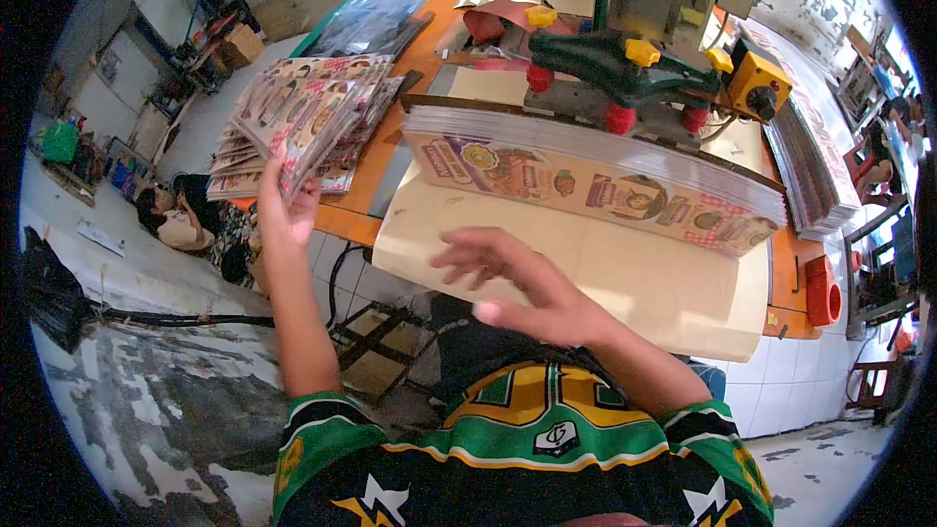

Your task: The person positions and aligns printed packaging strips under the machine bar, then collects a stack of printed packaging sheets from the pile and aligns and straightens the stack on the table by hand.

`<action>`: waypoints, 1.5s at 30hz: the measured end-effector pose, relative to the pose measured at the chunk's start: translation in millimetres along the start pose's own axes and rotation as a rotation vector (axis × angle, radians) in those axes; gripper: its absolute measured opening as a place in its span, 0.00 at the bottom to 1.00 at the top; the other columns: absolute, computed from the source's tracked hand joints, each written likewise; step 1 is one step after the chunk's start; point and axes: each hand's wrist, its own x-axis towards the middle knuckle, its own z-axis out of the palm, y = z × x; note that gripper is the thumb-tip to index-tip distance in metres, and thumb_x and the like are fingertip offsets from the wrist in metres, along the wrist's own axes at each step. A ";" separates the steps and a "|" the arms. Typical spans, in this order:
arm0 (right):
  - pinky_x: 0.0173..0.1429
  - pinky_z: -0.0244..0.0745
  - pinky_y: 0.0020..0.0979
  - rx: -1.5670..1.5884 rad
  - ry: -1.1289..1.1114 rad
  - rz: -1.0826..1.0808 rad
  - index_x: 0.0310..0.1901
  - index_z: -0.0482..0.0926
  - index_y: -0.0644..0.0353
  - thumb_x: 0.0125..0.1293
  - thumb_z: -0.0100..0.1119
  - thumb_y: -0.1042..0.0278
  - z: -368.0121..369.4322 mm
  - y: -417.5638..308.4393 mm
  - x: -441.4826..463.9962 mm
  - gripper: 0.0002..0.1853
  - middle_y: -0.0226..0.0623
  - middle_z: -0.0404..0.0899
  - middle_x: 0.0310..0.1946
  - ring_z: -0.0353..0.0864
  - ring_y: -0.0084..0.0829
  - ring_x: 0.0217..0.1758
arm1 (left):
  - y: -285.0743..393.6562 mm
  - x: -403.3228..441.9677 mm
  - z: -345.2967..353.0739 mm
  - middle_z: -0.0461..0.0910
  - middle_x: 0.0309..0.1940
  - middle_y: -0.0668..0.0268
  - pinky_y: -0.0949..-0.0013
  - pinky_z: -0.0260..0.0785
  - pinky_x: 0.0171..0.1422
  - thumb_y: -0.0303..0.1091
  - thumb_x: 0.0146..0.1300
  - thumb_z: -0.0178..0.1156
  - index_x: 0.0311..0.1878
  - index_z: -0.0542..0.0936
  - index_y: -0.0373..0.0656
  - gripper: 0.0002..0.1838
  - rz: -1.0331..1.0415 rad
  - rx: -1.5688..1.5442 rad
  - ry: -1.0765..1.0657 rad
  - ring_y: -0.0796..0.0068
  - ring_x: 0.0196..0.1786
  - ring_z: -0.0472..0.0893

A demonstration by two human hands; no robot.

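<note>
My left hand is closed on the near edge of a bundle of printed packaging sheets, fingers below and thumb on top. Under this bundle lies an untidy pile of similar sheets at the table's left. My right hand hangs in the air with its fingers spread and nothing in it, slightly blurred. It is in front of a long, thick stack of printed packaging sheets, which sits on brown paper with its printed front toward me.
Above the long stack stands a machine with a dark green clamp, yellow and red knobs, and a yellow control box. More sheets lie at right, near a red holder. Another person sits on the floor at left.
</note>
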 end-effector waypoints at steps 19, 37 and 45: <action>0.53 0.77 0.31 0.816 0.493 0.191 0.54 0.76 0.66 0.66 0.63 0.65 85.8 54.7 124.8 0.18 0.37 0.83 0.46 0.82 0.28 0.47 | -45.2 -83.1 -28.5 0.77 0.58 0.55 0.58 0.70 0.65 0.48 0.69 0.58 0.65 0.69 0.34 0.30 0.020 0.049 0.015 0.62 0.59 0.79; 0.58 0.77 0.38 0.489 0.829 0.401 0.59 0.72 0.65 0.57 0.67 0.68 -18.5 -21.7 -102.7 0.28 0.41 0.80 0.50 0.81 0.34 0.50 | -15.9 -5.9 -104.1 0.81 0.52 0.61 0.58 0.74 0.60 0.45 0.70 0.58 0.62 0.74 0.41 0.23 0.018 0.000 0.123 0.62 0.53 0.81; 0.49 0.78 0.30 0.006 1.126 0.238 0.57 0.74 0.70 0.53 0.64 0.62 -101.4 -61.6 -205.4 0.30 0.41 0.83 0.44 0.83 0.28 0.43 | -85.6 -76.4 -91.3 0.80 0.50 0.66 0.60 0.78 0.50 0.41 0.68 0.62 0.61 0.74 0.44 0.21 -0.062 0.015 0.113 0.70 0.49 0.82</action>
